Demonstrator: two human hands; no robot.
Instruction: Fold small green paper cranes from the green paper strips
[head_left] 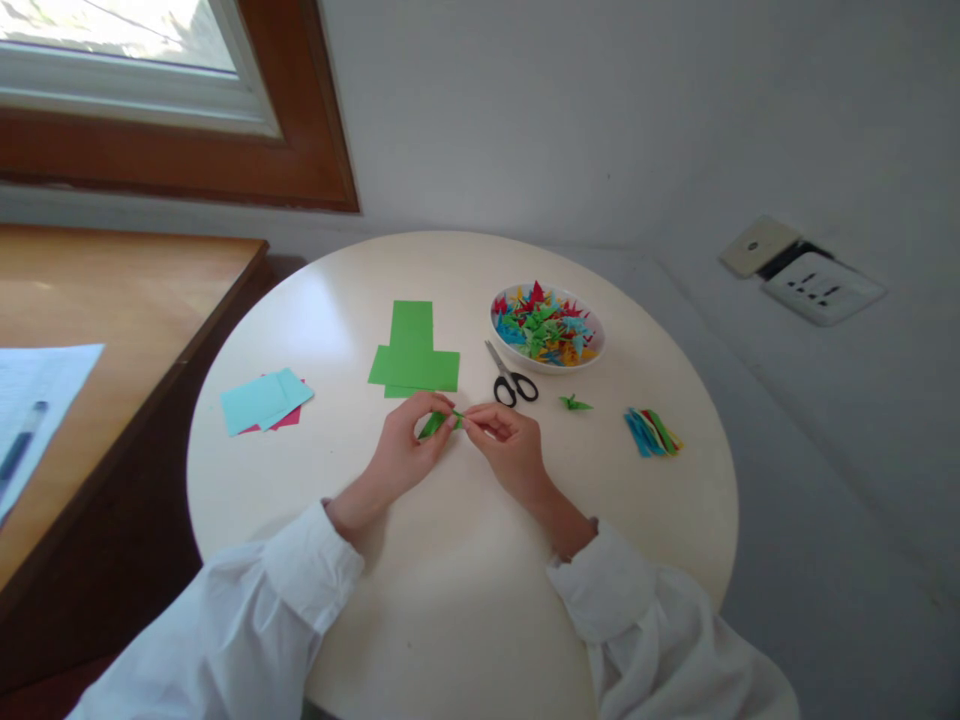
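Observation:
Between my hands is a small folded piece of green paper (pixel 433 425), partly hidden by fingers. My left hand (pixel 411 437) pinches it from the left, thumb and fingertips closed on it. From the right, my right hand (pixel 510 445) pinches its narrow tip. Just beyond my hands lie flat green paper sheets (pixel 412 345), overlapping. Scissors (pixel 506 378) with black handles rest on the table above my right hand. To the right of them sits one green folded paper crane (pixel 575 403).
A white bowl (pixel 551 367) full of colourful paper cranes stands at the back right of the round white table (pixel 450 620). Light blue and red paper sheets (pixel 266 400) lie at the left, coloured paper strips (pixel 652 433) at the right. A wooden desk (pixel 142 290) adjoins on the left.

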